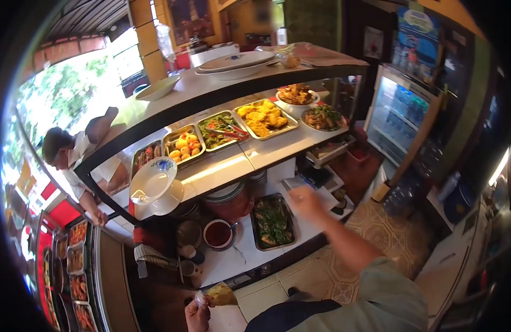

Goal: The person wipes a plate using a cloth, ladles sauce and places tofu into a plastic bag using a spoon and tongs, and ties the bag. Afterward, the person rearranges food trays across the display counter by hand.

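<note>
At the bottom, my left hand (197,316) is closed, with a small piece of clear plastic (201,299) showing at its fingertips. Just right of that hand are a yellow-green piece (221,293) and a white sheet (228,318); whether the hand grips them is unclear. My right hand (307,202) is stretched forward over the lower counter, blurred, and its fingers cannot be made out. Beside it lies a metal tray of cooked greens (273,221). Further left stands a bowl of dark red sauce (218,234) with a spoon in it.
Above, a glass-fronted shelf holds trays of eggs (184,145), vegetables with tongs (221,131) and yellow fried food (262,118). Stacked white bowls (156,182) stand at its left end. A person (81,149) leans beyond the counter. A drinks fridge (399,119) is at right.
</note>
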